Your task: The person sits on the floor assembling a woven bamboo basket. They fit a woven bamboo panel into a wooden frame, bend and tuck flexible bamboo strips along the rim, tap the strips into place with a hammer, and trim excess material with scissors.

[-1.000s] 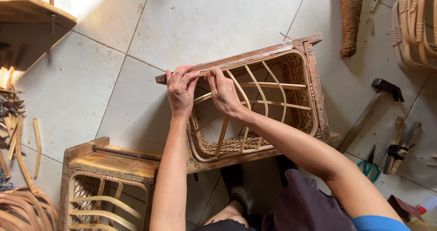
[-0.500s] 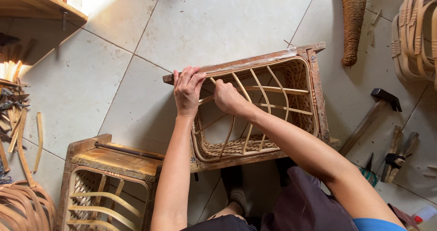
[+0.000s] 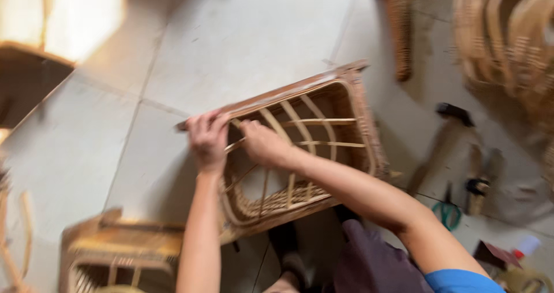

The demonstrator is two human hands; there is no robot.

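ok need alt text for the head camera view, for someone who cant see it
Seen from above, a person's left hand and right hand grip the near edge of a wood-framed rattan basket lying on its side on a pale tiled floor. A hammer lies to the right, and the picture is motion-blurred.

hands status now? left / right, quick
Left hand: closed on the corner of the rattan frame.
Right hand: fingers curled on a thin strip at the frame's edge; grip blurred.

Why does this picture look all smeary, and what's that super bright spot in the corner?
Head view: motion blur smears everything, even both hands, left hand and right hand, on the wicker frame; the hammer is streaky; sunlight on the floor tiles at top left glares white.
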